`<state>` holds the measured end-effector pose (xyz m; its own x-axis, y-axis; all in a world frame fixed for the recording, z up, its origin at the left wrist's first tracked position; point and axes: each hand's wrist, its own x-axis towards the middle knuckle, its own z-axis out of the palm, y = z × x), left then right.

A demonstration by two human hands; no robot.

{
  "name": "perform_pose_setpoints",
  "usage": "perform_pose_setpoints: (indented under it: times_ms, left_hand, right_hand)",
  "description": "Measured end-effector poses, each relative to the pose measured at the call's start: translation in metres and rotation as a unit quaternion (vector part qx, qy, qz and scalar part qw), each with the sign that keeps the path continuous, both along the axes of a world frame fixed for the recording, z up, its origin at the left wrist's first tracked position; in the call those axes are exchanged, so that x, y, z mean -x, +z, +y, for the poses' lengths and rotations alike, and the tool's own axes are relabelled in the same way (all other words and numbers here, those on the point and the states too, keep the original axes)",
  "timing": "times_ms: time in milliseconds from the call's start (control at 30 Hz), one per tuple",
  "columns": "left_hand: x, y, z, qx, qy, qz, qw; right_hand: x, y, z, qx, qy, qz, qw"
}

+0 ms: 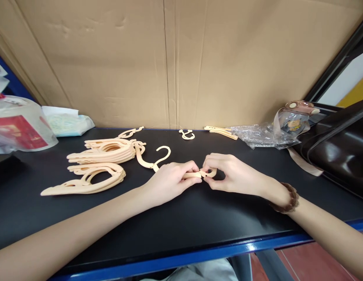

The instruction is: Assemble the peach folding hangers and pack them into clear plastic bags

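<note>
hanger [191, 175] pinched in both hands, mid tabletop [181, 226]

pale, plastic-looking, jointed. sits about midway between front and back edges. hook [170, 152] shows beyond the left hand [172, 175]; a curved arm [144, 162] runs from it toward the left rear. middle stretch lies under that hand, so cannot confirm hook and pinched end are one piece.

grip, left: thumb and fingers closed on a straight length. grip, right hand [228, 171]: thumb and fingertips closed on a small curved end, just beside the left fingertips. neither released.

handling, by judgement: light, fairly stiff, smooth enough to slide under dry fingers. loose at the joints, so other arm may swing. thin ends look the weakest; bending sideways could crack them. best hold: close to the joint, one pinch each side, flat faces between thumb and fingers.

nearby: rear stack [96, 157] and front stack [73, 189] of folded hangers toward the left edge; small hooked piece [187, 137] and thin strips [221, 131] near the back edge.
</note>
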<state>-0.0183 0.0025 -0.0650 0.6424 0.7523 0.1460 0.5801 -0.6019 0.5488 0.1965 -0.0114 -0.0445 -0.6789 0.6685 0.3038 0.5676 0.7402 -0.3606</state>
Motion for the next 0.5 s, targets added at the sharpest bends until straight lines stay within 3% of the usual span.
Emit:
perform_pose_setpoints:
  times_ms: [200,367,500]
  left_hand:
    - [0.000,0.000,-0.002,-0.009,-0.008,-0.060,0.998]
    - [0.001,-0.004,-0.001,-0.093,-0.069,-0.030,0.993]
    - [0.005,-0.006,0.004,-0.142,-0.078,0.009,0.987]
  right_hand:
    - [-0.004,0.006,0.004,-0.001,0.009,-0.029,1.000]
    - [-0.015,0.010,0.007,-0.033,-0.002,-0.076,0.997]
    - [-0.029,0.007,0.014,-0.073,-0.022,-0.129,0.989]
